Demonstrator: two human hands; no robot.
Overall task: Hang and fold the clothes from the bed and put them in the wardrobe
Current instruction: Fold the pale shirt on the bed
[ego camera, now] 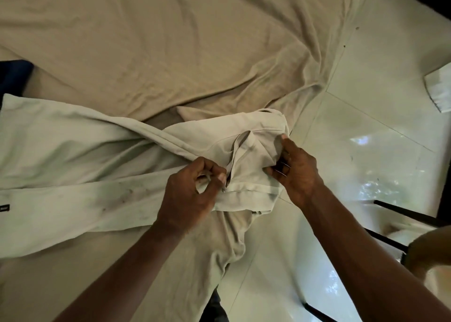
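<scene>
Left hand [192, 190]: we see curled fingers pinching the trousers [117, 156] at the fly.
Right hand [296, 173]: grips bunched waist fabric.
Cut off: trouser legs, at frame left.

Bare left hand [188, 195] and right hand [296, 173], bare forearms, short fingernails.

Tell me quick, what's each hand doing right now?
Left hand: fingers pinching the pale trousers at the fly opening.
Right hand: fingers gripping the waistband of the same garment.
</scene>
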